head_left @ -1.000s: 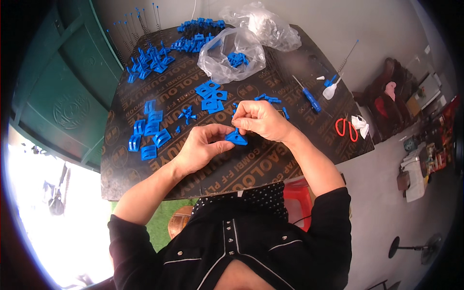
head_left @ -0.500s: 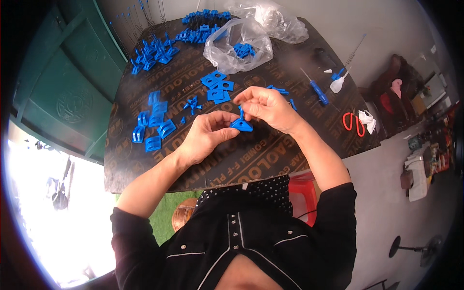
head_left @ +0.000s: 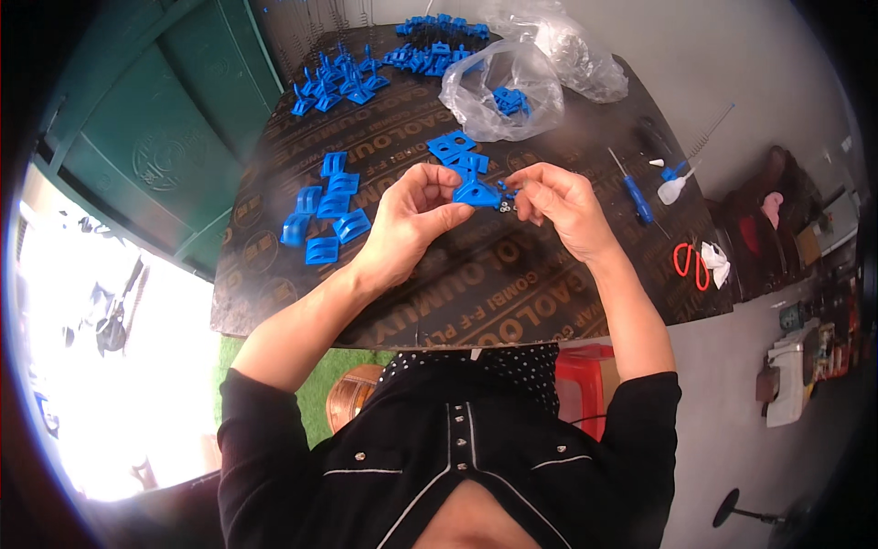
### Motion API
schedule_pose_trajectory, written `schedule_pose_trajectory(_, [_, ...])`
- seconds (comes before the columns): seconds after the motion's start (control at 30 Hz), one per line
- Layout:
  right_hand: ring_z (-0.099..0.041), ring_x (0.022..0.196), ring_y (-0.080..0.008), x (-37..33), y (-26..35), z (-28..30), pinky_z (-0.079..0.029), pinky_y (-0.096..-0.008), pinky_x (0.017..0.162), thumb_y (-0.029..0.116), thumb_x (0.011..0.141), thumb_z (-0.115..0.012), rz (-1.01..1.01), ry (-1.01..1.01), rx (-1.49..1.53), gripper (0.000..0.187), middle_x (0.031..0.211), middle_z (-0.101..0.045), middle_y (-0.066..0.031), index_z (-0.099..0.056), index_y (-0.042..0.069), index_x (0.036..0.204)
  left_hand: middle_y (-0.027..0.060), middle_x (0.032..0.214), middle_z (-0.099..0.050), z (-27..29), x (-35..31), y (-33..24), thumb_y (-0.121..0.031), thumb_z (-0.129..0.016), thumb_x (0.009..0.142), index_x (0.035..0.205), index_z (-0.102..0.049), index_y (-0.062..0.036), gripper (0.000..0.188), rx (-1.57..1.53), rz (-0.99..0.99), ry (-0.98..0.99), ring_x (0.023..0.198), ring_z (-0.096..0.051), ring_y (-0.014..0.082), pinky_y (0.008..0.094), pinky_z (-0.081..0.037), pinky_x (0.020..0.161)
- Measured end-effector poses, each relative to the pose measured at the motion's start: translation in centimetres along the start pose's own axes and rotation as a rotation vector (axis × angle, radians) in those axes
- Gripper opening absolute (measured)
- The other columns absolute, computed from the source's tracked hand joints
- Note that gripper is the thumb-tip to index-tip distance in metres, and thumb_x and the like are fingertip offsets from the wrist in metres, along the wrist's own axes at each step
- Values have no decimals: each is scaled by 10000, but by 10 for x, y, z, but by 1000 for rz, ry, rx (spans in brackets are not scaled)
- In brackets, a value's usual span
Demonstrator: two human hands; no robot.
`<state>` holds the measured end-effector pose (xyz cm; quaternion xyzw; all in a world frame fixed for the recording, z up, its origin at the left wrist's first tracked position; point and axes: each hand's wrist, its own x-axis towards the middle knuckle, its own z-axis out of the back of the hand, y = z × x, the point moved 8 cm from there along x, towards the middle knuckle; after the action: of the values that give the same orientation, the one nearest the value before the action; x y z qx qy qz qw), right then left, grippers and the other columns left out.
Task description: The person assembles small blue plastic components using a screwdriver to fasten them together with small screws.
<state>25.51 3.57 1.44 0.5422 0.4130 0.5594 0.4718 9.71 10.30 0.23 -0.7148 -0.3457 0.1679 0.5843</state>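
My left hand pinches a blue plastic base piece by its left edge, thumb at the front and fingers behind. The piece is tilted, with a hole showing in its face. Just right of it is my right hand, its thumb and fingers drawn together; whatever they hold, if anything, is too small to make out. By those fingertips lie small blue bits and tiny pale nut-like pieces on the table. Behind the held piece are flat blue plates with round holes.
Curved blue pieces lie to the left on the dark table. Blue assemblies and a plastic bag stand at the back. A screwdriver, a white squeeze bottle and red-handled scissors lie at the right.
My right hand has left the blue piece's upright part and moved right, to the small parts beside it. My left hand still holds the piece, now turned. The whole view has shifted.
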Motion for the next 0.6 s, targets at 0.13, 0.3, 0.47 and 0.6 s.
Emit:
schedule_pose_trajectory(0.13, [-494, 662, -49, 2, -2, 0, -371, -195, 587, 206, 947, -553, -14, -13, -19, 234, 738, -599, -15, -628, -4, 1019, 38, 903, -586, 9, 2, -5, 14, -672, 810, 1028, -496, -3, 280, -28, -11, -17, 821, -555, 90, 219, -461, 740])
schedule_pose_trajectory(0.3, [-491, 652, -48, 2, -5, 2, -368, -195, 577, 197, 946, -552, -29, -20, -16, 229, 725, -599, -18, -627, -10, 1007, 31, 880, -574, 16, 5, -15, 5, -678, 808, 1004, -484, -18, 276, -77, -65, -69, 783, -547, 83, 213, -451, 699])
schedule_pose_trajectory(0.47, [-497, 660, -72, 0, -1, 6, -375, -217, 590, 180, 952, -527, -4, -39, -67, 228, 725, -580, -11, -613, -19, 1021, 24, 867, -569, 24, 9, -17, 3, -679, 807, 993, -491, -29, 266, -73, -114, -88, 786, -551, 82, 216, -454, 708])
schedule_pose_trajectory(0.6, [-490, 652, -61, 1, 2, 23, -373, -218, 583, 170, 950, -529, 29, -127, -136, 219, 720, -577, -5, -616, -18, 1019, 20, 873, -574, 29, 11, -14, 14, -677, 800, 977, -503, -53, 257, -104, -116, -113, 786, -559, 89, 229, -464, 712])
